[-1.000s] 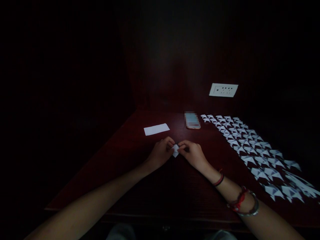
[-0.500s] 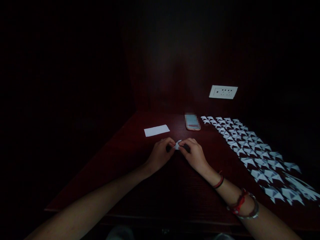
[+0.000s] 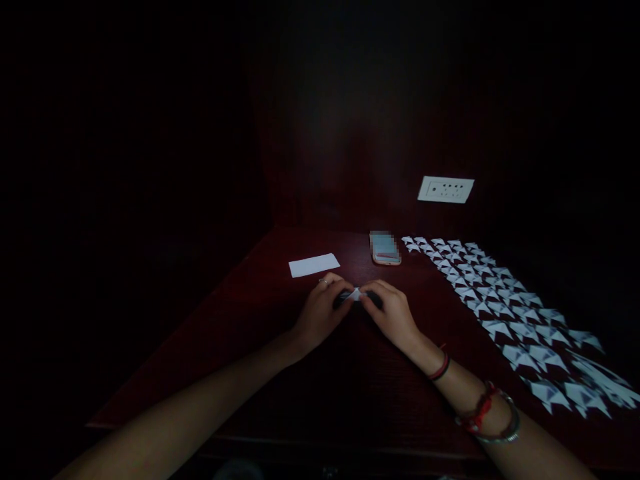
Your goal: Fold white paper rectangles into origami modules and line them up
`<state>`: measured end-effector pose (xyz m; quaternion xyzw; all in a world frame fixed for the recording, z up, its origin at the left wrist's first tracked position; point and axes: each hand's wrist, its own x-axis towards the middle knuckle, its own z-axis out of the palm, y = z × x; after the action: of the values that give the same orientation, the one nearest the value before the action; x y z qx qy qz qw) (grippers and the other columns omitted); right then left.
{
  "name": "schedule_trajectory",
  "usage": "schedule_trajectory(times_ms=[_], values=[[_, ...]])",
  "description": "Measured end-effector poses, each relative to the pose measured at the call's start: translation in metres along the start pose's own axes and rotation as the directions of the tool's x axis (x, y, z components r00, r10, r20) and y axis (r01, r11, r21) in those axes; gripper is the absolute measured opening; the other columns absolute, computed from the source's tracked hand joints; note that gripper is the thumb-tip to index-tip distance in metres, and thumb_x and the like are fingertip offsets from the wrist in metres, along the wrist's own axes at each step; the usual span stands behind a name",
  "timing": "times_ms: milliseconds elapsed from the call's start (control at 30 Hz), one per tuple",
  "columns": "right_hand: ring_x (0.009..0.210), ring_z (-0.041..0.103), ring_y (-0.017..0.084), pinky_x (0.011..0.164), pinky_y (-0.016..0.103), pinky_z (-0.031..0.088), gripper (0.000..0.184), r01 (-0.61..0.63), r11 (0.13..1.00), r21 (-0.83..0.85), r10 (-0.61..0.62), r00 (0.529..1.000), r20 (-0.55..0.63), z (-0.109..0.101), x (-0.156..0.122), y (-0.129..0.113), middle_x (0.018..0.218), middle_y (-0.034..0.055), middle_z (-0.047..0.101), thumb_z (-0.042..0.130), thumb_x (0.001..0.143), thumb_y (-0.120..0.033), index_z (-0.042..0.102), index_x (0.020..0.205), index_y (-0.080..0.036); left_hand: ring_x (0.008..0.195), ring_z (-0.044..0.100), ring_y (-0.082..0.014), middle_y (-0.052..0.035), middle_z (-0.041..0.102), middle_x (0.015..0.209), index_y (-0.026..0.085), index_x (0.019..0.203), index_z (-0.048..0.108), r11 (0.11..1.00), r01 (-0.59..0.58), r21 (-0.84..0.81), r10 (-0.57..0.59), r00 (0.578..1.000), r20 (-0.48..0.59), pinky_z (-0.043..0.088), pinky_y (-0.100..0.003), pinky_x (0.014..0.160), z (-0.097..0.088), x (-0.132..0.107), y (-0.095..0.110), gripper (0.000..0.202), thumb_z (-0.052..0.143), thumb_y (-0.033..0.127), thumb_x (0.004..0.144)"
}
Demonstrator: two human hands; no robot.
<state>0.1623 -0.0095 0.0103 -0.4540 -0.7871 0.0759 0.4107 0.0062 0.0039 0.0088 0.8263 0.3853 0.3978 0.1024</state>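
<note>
A small folded piece of white paper (image 3: 356, 294) is held between my two hands, above the dark red table. My left hand (image 3: 324, 305) pinches its left side with thumb and fingers; a ring shows on one finger. On the paper's right side, my right hand (image 3: 391, 309) has its thumb and fingers closed on it. Most of the paper is covered by fingertips, so its exact folds cannot be made out. Just beyond my left hand lies a flat white paper strip (image 3: 314, 265).
A phone (image 3: 385, 248) lies beyond my right hand. Rows of several folded white paper pieces (image 3: 500, 297) cover the table's right side, with loose paper strips (image 3: 607, 380) beside them. A socket panel (image 3: 445, 189) is on the wall behind the dark red table (image 3: 240, 293).
The paper's raised tip, which stuck up between my hands, now lies lower and flatter. My left fingers have shifted slightly over it. The whole view has tilted up a little.
</note>
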Motion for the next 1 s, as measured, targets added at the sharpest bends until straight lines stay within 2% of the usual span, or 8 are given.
schedule_trajectory(times_ms=[133, 367, 733, 1000], values=[[0.08, 0.053, 0.016, 0.075, 0.028, 0.038, 0.015, -0.027, 1.0, -0.004, 0.027, 0.999, -0.025, 0.0018, -0.001, 0.0008, 0.083, 0.0027, 0.06, 0.046, 0.074, -0.015, 0.055, 0.085, -0.019, 0.084, 0.046, -0.0144, -0.0005, 0.047, 0.088, 0.021, 0.089, 0.051, 1.0, 0.01, -0.006, -0.011, 1.0, -0.017, 0.039, -0.03, 0.076, 0.0006, -0.0004, 0.0006, 0.015, 0.048, 0.015, 0.076], [0.076, 0.054, 0.015, 0.07, 0.026, 0.039, 0.012, -0.064, 0.998, 0.001, 0.064, 0.998, -0.003, 0.004, -0.0016, -0.0001, 0.078, 0.0017, 0.06, 0.045, 0.075, -0.017, 0.055, 0.081, -0.019, 0.082, 0.047, -0.0135, -0.0012, 0.047, 0.09, 0.02, 0.085, 0.052, 1.0, -0.002, -0.019, 0.003, 1.0, 0.026, 0.04, -0.028, 0.074, 0.0031, -0.0016, -0.0002, 0.015, 0.045, 0.011, 0.075], [0.075, 0.053, 0.015, 0.07, 0.027, 0.039, 0.008, -0.039, 0.999, 0.004, 0.039, 0.999, -0.028, 0.0058, -0.0023, -0.0006, 0.078, 0.0035, 0.059, 0.049, 0.073, -0.018, 0.056, 0.078, -0.018, 0.083, 0.046, -0.0146, -0.0019, 0.047, 0.09, 0.019, 0.085, 0.052, 0.999, -0.022, 0.029, 0.021, 0.999, 0.034, 0.039, -0.031, 0.076, 0.0057, -0.0036, -0.0016, 0.015, 0.045, 0.01, 0.075], [0.07, 0.053, 0.014, 0.066, 0.025, 0.039, 0.01, -0.028, 1.0, -0.001, 0.028, 0.999, 0.031, 0.0056, -0.002, 0.0019, 0.073, 0.0021, 0.058, 0.044, 0.075, -0.014, 0.053, 0.075, -0.018, 0.082, 0.047, -0.0134, -0.001, 0.048, 0.089, 0.019, 0.084, 0.052, 1.0, -0.02, -0.013, 0.021, 0.999, 0.038, 0.04, -0.029, 0.076, 0.0045, -0.0024, -0.0019, 0.011, 0.046, 0.013, 0.076]])
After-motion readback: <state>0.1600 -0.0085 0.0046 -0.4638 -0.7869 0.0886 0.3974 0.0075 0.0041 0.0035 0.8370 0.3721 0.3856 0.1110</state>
